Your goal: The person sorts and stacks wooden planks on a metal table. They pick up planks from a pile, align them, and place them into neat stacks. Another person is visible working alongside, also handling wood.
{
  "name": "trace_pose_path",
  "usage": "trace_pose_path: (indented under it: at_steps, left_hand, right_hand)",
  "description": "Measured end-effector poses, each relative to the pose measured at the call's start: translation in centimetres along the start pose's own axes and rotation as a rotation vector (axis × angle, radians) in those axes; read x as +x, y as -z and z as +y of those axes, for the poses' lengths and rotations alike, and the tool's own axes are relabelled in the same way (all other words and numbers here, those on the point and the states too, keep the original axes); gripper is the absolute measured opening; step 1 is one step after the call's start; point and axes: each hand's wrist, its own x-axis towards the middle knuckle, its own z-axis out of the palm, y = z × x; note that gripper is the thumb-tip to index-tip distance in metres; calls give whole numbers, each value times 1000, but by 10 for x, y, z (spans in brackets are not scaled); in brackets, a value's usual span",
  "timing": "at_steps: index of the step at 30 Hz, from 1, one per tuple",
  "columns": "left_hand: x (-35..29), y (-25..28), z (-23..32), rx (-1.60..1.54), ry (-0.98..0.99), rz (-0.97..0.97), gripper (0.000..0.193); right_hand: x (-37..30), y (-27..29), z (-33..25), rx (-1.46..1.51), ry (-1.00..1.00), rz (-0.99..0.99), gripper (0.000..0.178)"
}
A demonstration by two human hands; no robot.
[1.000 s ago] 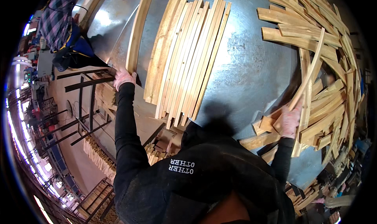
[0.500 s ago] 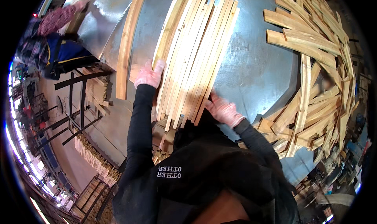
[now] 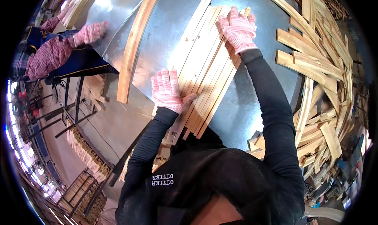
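Well, we had our left hand point(image 3: 169, 92) open, thumb on the wood strips point(image 3: 209, 71) just right of it; our right hand point(image 3: 239, 30), fingers spread, lay over their far part, neither gripping.

Pale wooden strips point(image 3: 204, 67) lie side by side — ends uneven.

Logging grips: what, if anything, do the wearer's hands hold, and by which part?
No closed grip shows: left hand touches wooden strips toward their near end, right hand their far end.
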Motion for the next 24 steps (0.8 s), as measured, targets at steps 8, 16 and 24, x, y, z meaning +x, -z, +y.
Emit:
trace_pose_path:
  at_steps: [8,16,24]
  left_hand:
    - [-32,-4,53,-715,-28,41,72]
    - [87,138,39,-920,225,524,95]
    - [82,163,-15,428,-530,-173,47]
  right_hand:
    - [-106,68,-36,1624,-64,500,64]
    - [-233,83,-109,1048,439,-12,73]
    - [-186,140,22,457,684,-309,62]
